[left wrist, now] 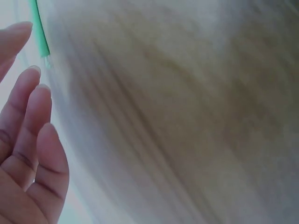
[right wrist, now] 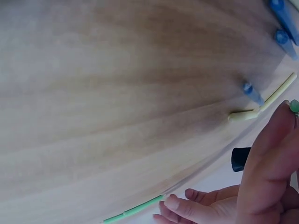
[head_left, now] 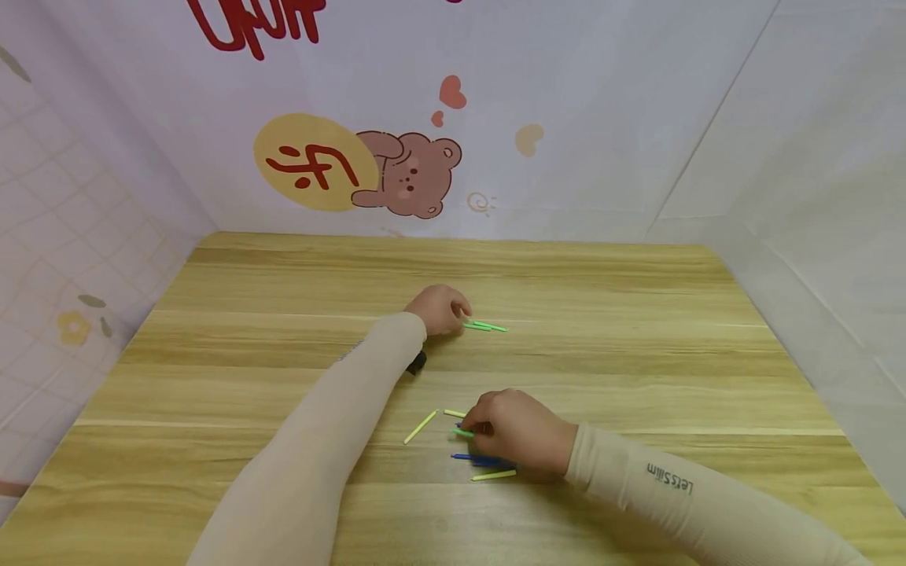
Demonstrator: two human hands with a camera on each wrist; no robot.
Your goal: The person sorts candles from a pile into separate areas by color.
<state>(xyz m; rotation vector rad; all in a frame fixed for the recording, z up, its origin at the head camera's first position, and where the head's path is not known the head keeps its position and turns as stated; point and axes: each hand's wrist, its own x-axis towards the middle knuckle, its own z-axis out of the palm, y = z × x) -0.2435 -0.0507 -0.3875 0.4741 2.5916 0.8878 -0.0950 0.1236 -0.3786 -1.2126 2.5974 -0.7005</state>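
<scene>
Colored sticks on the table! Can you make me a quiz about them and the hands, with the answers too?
1. What color stick is the right hand pinching? A) blue B) green C) yellow
2. True or false: the blue sticks lie closer to the right hand than to the left hand.
3. Fill in: the hand farther across the wooden table is the ____ one.

Key: 1. B, a green stick. 2. True. 3. Left.

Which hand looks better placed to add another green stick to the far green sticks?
Probably the right hand: it pinches a green stick. The left hand is nearer the far green sticks, but its grip seems empty.
</scene>
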